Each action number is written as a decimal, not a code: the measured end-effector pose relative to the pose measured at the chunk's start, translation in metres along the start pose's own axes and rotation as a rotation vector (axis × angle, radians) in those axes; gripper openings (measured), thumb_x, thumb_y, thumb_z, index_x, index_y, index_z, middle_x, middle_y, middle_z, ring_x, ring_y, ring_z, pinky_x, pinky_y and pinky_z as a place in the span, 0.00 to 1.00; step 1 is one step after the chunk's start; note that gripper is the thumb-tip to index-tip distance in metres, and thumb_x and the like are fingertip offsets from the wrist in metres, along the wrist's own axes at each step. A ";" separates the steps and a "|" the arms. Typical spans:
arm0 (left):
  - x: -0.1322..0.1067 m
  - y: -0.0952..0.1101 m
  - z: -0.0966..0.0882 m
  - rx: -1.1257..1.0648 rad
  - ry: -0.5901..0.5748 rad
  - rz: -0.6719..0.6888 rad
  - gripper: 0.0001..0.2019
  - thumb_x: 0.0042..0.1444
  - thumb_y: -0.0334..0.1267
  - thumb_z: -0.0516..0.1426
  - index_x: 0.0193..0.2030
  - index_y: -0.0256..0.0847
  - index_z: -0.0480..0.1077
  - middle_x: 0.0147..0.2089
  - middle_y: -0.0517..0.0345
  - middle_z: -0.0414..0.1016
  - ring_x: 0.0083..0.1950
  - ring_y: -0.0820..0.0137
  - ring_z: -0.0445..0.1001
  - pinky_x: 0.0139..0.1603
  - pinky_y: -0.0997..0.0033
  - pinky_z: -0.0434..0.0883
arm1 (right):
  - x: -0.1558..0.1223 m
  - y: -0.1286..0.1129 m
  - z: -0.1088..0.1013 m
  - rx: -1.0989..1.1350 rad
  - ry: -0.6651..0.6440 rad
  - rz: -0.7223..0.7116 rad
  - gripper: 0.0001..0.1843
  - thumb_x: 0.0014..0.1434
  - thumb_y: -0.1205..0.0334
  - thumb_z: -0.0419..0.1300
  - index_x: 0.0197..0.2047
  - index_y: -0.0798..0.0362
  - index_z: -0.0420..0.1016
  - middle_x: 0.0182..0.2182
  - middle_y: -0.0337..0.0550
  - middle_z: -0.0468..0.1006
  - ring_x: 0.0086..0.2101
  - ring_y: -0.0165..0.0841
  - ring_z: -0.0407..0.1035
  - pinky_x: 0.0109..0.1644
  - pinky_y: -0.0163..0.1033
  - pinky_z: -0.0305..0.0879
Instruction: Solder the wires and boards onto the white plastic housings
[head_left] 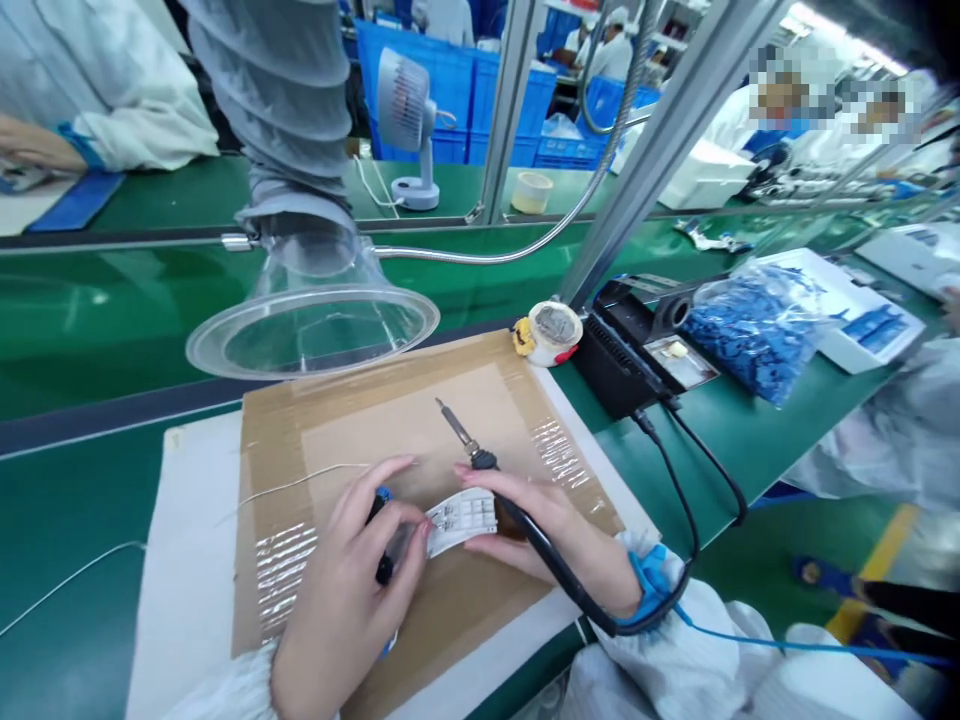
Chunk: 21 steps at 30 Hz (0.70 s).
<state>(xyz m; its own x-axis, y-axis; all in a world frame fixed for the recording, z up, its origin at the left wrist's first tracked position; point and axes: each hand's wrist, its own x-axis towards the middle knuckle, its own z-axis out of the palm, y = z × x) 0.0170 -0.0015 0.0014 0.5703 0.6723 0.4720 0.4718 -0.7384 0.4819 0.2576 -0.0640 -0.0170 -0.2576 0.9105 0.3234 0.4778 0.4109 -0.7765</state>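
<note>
A small curved white plastic part (pixel 469 515) with a gridded inner face is held over the cardboard. My right hand (pixel 555 525) grips its right end between thumb and fingers. The same hand carries a soldering iron (pixel 480 458), its tip pointing up and away to the left and its black cable passing over the wrist. My left hand (pixel 360 580) is closed, thumb and finger pinched at the part's left edge. A black piece with a blue end (pixel 381 535) shows between the left fingers, mostly hidden; its kind is unclear. A thin wire (pixel 307 480) runs leftward from behind that hand.
Taped cardboard (pixel 405 380) covers the green bench. A clear fume hood (pixel 311 335) hangs ahead. On the right stand a tip-cleaner pot (pixel 553 330), a black soldering station (pixel 619 350) and a bag of blue parts (pixel 750 325). Co-workers sit around; a fan (pixel 409 110) stands opposite.
</note>
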 end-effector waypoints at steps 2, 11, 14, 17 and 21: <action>0.002 0.000 0.001 0.024 0.006 0.024 0.08 0.71 0.31 0.54 0.39 0.46 0.69 0.62 0.45 0.73 0.63 0.58 0.75 0.54 0.57 0.73 | 0.002 -0.001 -0.001 0.015 -0.006 -0.012 0.37 0.68 0.63 0.70 0.75 0.42 0.60 0.69 0.46 0.75 0.62 0.38 0.77 0.64 0.42 0.79; -0.001 0.009 -0.001 0.008 -0.037 -0.076 0.07 0.71 0.30 0.55 0.41 0.42 0.71 0.67 0.44 0.71 0.68 0.57 0.74 0.64 0.56 0.74 | -0.004 0.004 0.002 -0.030 0.021 -0.026 0.36 0.68 0.65 0.69 0.74 0.43 0.62 0.67 0.46 0.77 0.63 0.40 0.76 0.65 0.44 0.79; -0.003 0.001 -0.010 -0.172 -0.029 -0.249 0.12 0.70 0.37 0.59 0.59 0.45 0.71 0.70 0.44 0.71 0.69 0.57 0.74 0.64 0.56 0.76 | -0.006 0.003 0.002 -0.118 0.118 -0.097 0.37 0.66 0.67 0.70 0.74 0.42 0.63 0.64 0.46 0.80 0.59 0.42 0.79 0.61 0.45 0.82; -0.004 -0.005 -0.020 -0.481 -0.074 -0.424 0.23 0.73 0.45 0.56 0.71 0.47 0.62 0.61 0.46 0.79 0.55 0.62 0.82 0.52 0.62 0.80 | -0.006 -0.002 -0.002 -0.193 0.229 -0.227 0.40 0.64 0.69 0.72 0.74 0.42 0.62 0.61 0.46 0.82 0.56 0.43 0.81 0.59 0.44 0.84; 0.000 -0.001 -0.026 -0.669 -0.096 -0.529 0.19 0.74 0.52 0.54 0.64 0.46 0.70 0.48 0.51 0.83 0.45 0.65 0.82 0.45 0.66 0.78 | -0.003 -0.009 -0.008 -0.237 0.282 -0.274 0.43 0.64 0.67 0.73 0.75 0.44 0.61 0.59 0.45 0.84 0.53 0.42 0.83 0.57 0.41 0.84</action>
<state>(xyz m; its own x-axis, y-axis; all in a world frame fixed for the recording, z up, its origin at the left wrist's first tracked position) -0.0010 0.0008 0.0197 0.4561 0.8898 0.0120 0.2132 -0.1224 0.9693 0.2606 -0.0703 -0.0069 -0.1785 0.7301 0.6597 0.6112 0.6077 -0.5072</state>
